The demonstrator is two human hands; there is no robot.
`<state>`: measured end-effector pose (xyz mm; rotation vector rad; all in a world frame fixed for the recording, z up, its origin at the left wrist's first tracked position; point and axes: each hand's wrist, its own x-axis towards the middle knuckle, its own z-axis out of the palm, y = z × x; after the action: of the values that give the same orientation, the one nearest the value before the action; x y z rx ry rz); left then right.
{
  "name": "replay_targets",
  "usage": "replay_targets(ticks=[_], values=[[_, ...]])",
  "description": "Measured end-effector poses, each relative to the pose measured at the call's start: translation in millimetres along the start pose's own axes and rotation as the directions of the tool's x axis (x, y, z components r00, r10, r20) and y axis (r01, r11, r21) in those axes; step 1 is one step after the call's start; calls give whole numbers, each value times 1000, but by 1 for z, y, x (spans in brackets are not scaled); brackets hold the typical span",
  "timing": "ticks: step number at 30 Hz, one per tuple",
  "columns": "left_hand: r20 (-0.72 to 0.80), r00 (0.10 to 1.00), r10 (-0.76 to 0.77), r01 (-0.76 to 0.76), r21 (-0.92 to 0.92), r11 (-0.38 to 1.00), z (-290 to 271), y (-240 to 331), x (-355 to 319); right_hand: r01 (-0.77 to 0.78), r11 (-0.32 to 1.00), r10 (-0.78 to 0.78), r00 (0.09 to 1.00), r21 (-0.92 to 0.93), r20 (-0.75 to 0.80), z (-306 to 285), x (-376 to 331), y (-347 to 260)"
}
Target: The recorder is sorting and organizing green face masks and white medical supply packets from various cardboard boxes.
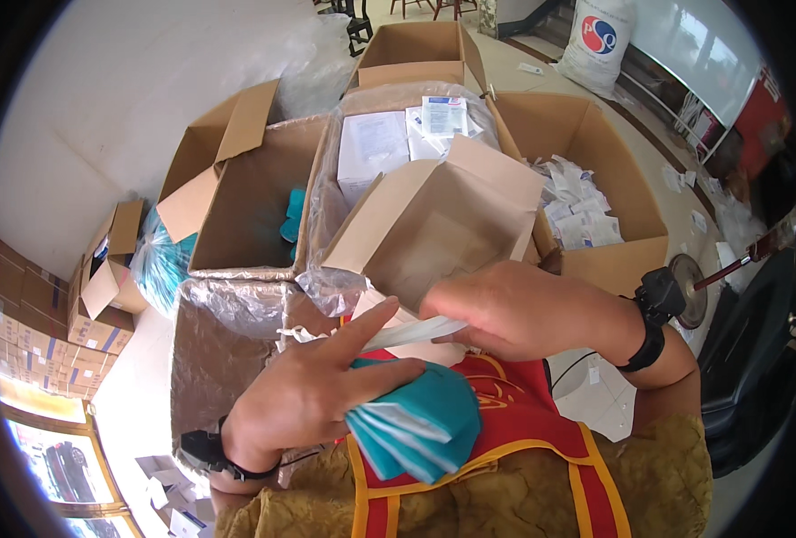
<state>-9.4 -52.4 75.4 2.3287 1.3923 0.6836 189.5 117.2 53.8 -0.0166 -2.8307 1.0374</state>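
My left hand [304, 394] is closed on a stack of folded teal face masks [420, 417] with white layers showing, held in front of my apron. A bundle of white ear loops [407, 335] stretches from beside the left fingers to my right hand [496, 309], which pinches its far end. The right fingertips are partly hidden. Just beyond my hands, a small open cardboard box [452, 238] tilts toward me on top of a larger carton.
The carton behind holds a white box [371, 148] and white packets [443, 117]. To the right, another carton [617, 262] contains several white packets. On the left stands a carton [245, 220] with teal pieces inside, near a plastic-lined carton [227, 345].
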Motion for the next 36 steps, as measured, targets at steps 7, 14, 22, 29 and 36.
replay_targets(ticks=[7,14,22,29,36], values=[[86,996,-8,-21,326,945,12,2,8,163,952,-164,986,-259,19,13,11,1],[149,988,-43,-7,317,948,6,0,6,74,937,-33,992,-343,123,2,9,-10],[44,995,89,-98,297,950,9,-2,-12,-1,1000,2,988,-7,154,7,-9,-6],[82,989,123,-146,398,906,14,-6,-4,-281,853,170,946,440,275,10,7,-3],[53,986,160,-167,425,889,17,-6,0,76,997,-76,997,-25,0,26,-1,4]])
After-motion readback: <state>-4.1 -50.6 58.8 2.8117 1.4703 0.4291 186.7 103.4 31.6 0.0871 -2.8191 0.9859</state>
